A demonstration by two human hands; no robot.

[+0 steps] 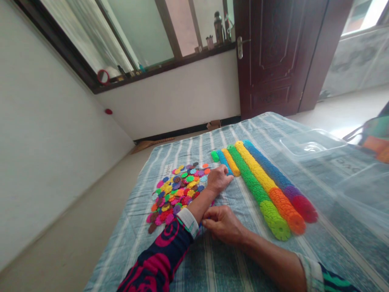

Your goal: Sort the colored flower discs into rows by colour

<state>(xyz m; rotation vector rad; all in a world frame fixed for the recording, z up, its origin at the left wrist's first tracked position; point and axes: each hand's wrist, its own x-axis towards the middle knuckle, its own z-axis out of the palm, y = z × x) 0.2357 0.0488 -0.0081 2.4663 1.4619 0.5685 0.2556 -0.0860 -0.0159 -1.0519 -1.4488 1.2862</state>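
My left hand [218, 178] reaches across to the near end of a short row of blue snowflake discs [224, 160]. Its fingers are curled together there, and whatever they hold is hidden. Below my left wrist, my right hand [225, 224] is closed in a pinch, its fingertips partly covered by the left forearm; I cannot make out what is in them. To the left of both hands spreads a loose heap of snowflake discs [176, 194] in many colours. A short yellow row [231, 163] and a small green stack [215, 156] flank the blue row.
Right of my hands lie long disc rows: a green row [247, 172] ending in lime, a yellow row [255, 166] ending in orange, and a blue row [267, 166] ending in purple and red. A clear plastic box [313, 152] stands at right on the striped cloth [231, 259].
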